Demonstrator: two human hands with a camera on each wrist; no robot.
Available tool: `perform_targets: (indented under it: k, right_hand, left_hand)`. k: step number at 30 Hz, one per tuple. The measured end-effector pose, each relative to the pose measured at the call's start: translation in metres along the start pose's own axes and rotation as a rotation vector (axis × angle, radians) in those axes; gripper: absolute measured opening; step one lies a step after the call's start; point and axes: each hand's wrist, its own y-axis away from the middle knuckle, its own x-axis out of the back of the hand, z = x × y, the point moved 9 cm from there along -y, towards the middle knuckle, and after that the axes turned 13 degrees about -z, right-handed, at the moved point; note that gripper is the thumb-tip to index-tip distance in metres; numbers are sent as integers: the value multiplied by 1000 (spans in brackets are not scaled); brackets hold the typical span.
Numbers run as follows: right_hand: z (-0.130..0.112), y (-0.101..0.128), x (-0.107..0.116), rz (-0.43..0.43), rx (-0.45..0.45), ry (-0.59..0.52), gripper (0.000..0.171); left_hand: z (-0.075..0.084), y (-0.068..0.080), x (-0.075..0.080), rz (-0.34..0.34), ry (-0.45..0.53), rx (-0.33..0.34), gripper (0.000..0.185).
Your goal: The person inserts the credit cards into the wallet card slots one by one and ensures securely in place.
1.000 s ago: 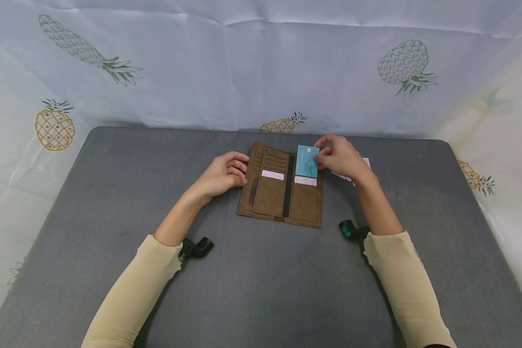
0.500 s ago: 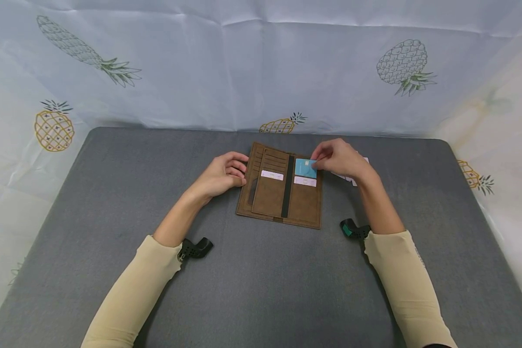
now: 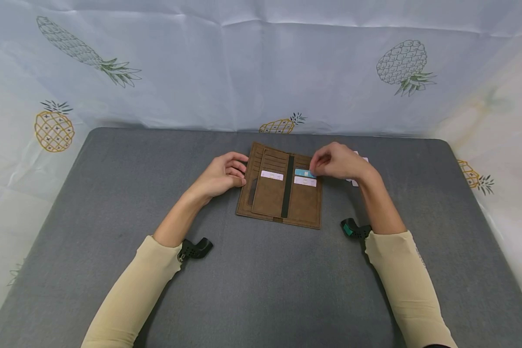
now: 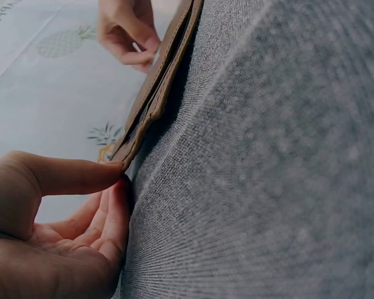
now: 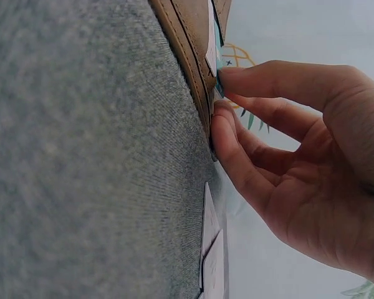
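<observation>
A brown wallet (image 3: 304,209) lies spread on the grey table, a dark strip down its middle. My left hand (image 3: 222,175) holds the wallet's left edge; in the left wrist view its thumb (image 4: 81,176) lies over the edge with fingers beneath. At the right panel, my right hand (image 3: 338,162) pinches a blue card (image 3: 303,172), mostly sunk in a slot with a narrow band showing. Just below that band, a pale pink card (image 3: 305,181) peeks from another slot. Another pale card (image 3: 271,175) shows in the left panel. The right hand covers the blue card's right end.
More pale cards (image 3: 355,182) lie on the table right of the wallet, partly hidden by the right hand; the right wrist view shows them overlapping (image 5: 214,265). Behind the table (image 3: 261,290) hangs a pineapple-print cloth (image 3: 191,72). Black wrist cameras (image 3: 195,248) sit at both cuffs.
The blue card has slid down toward me into the right panel's slot, from mostly exposed to a thin band. My right hand has moved down with it. The left hand stays put.
</observation>
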Motion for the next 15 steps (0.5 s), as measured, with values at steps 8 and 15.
perform_targets:
  k: [8,15]
  right_hand:
    - [-7,2,-1,-4,30,38,9]
    - [-5,1,0,4,40,53,12]
  left_hand:
    - [0,0,0,3,4,2,60]
    - [-1,0,0,1,-1,0,60]
